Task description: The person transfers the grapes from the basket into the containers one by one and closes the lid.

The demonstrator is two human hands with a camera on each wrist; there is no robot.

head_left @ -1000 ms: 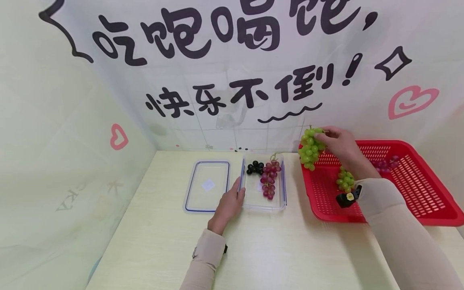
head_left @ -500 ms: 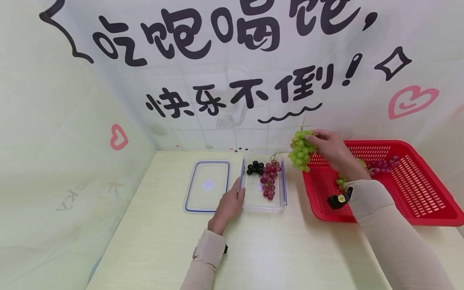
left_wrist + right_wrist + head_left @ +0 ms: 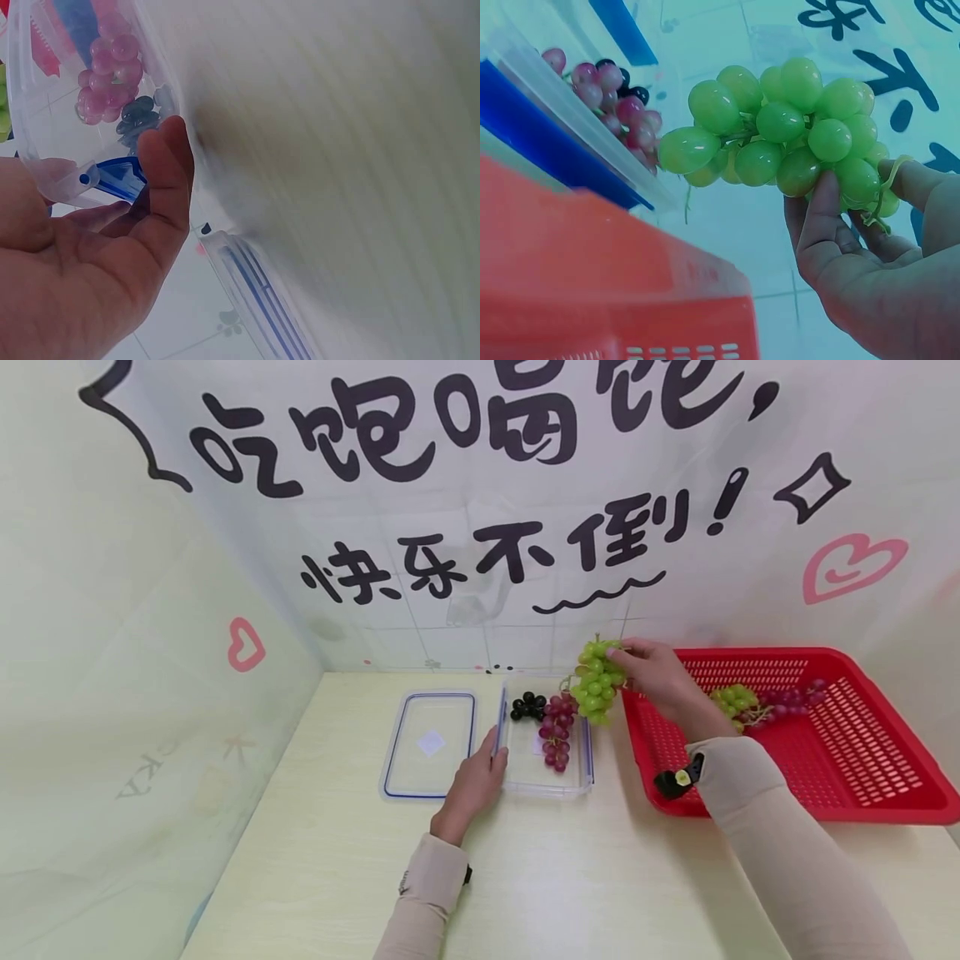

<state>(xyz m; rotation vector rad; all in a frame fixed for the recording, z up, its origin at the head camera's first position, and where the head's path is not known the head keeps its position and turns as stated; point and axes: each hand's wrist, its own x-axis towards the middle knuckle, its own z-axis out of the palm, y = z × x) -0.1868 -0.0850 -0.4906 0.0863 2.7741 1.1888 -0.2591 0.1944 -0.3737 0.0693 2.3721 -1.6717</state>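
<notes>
My right hand (image 3: 660, 677) pinches a bunch of green grapes (image 3: 596, 681) near its stem end. In the head view the bunch hangs at the back right corner of a clear plastic food container (image 3: 525, 781). Inside the container lie a bunch of red grapes (image 3: 557, 739) and a small cluster of black grapes (image 3: 528, 706). My left hand (image 3: 476, 781) holds the container's left side, fingers curled at the wall beside a blue clip (image 3: 120, 178) in the left wrist view. The green bunch (image 3: 780, 127) fills the middle of the right wrist view.
A red plastic basket (image 3: 825, 789) stands on the right, with another green bunch (image 3: 735, 700) and red-purple grapes (image 3: 795, 702) in it. The container's blue-edged lid (image 3: 429, 768) lies flat on the table (image 3: 540, 877), left of the container. A printed sheet (image 3: 420, 635) hangs behind.
My right hand has carried the green grapes left from above the basket to the container's back right corner. My left hand has stayed on the container.
</notes>
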